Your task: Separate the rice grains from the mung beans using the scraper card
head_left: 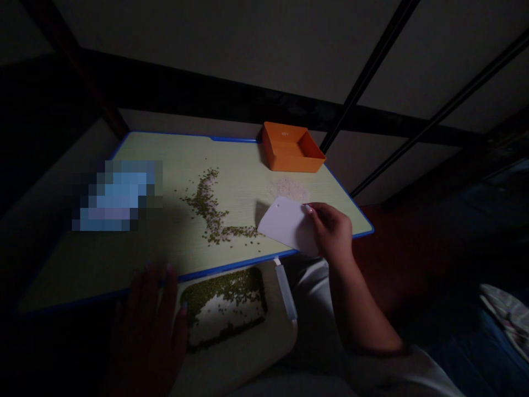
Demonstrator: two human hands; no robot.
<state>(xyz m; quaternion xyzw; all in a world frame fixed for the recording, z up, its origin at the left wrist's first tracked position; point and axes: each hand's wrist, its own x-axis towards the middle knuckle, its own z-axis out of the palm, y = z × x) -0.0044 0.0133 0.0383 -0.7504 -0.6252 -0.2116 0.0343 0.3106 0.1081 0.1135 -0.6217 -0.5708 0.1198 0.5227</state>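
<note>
My right hand [334, 230] is closed on a white plastic scraper [289, 223], tilted over the table's right part near its front edge. The scraper's left corner meets the end of a curved trail of small green beans [210, 215] mixed with pale grains. A thin heap of pale grains [288, 188] lies just behind the scraper. My left hand [151, 325], dim in shadow, has its fingers stretched out beside the left side of a pale container [285, 336]. Green beans [231, 286] line the container's far and left sides, with its pale bottom showing.
An orange open box [295, 160] stands at the back right of the pale green table [165, 149], which has a blue rim. A blurred-out blue object [118, 196] lies at the left. Dark panelled doors [248, 49] rise behind the table. The container sits below the front edge.
</note>
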